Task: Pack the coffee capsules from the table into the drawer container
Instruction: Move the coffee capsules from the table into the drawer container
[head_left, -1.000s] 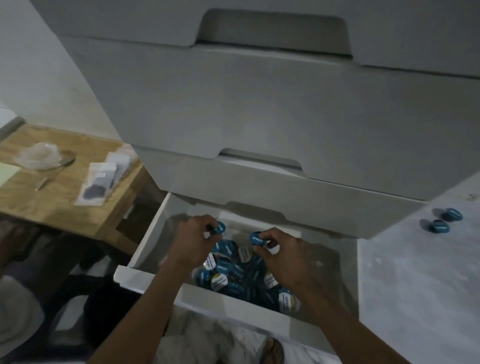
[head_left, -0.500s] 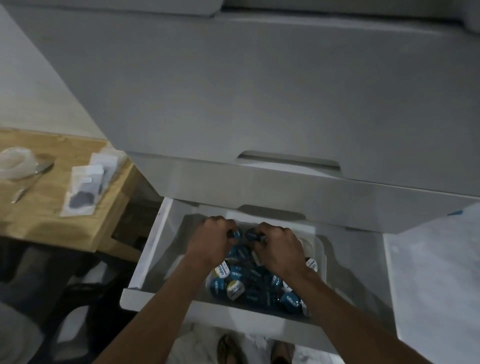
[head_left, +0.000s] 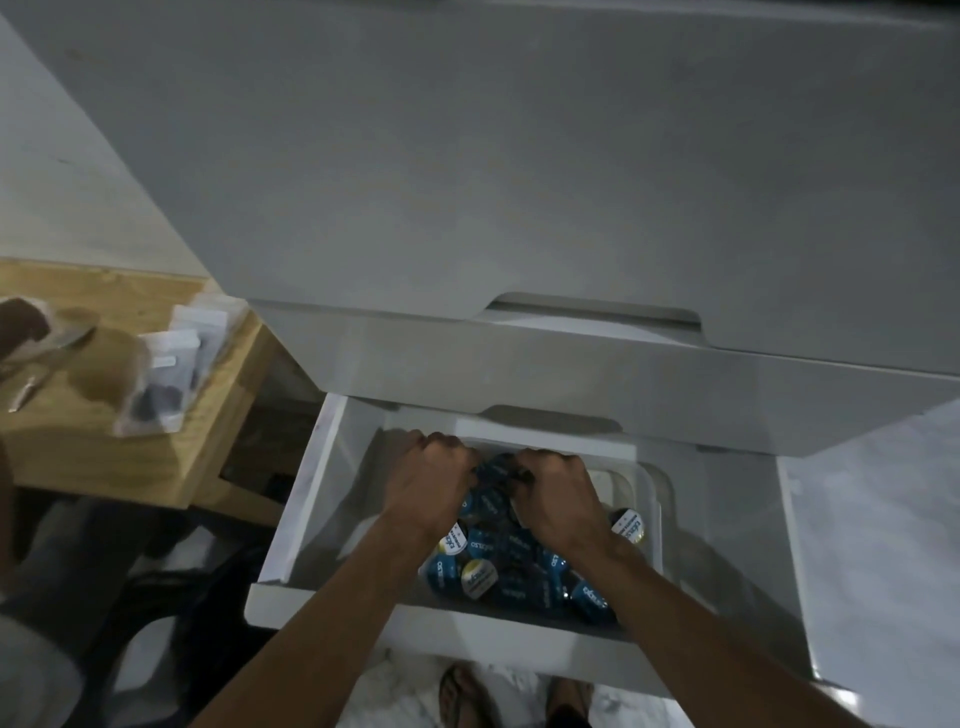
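Note:
The white bottom drawer (head_left: 306, 499) is pulled out, and a pale container (head_left: 653, 514) sits inside it. Several blue coffee capsules (head_left: 519, 566) with white and yellow lids lie heaped in the container. My left hand (head_left: 428, 480) and my right hand (head_left: 556, 499) are both down on the far side of the heap, fingers curled, knuckles up. Each hand pinches a blue capsule (head_left: 493, 465) at the fingertips, close together over the pile. The fingertips themselves are partly hidden.
Closed white drawer fronts (head_left: 519, 208) overhang the open drawer. A wooden table (head_left: 156, 415) at the left carries small plastic bags (head_left: 166, 374) and a metal utensil (head_left: 47, 364). A grey counter (head_left: 878, 545) lies at the right. My sandalled feet (head_left: 462, 696) show below the drawer.
Both hands have lowered from above the pile into the container and drawn together with their capsules. The view has tilted down; the two capsules on the right counter have left the frame.

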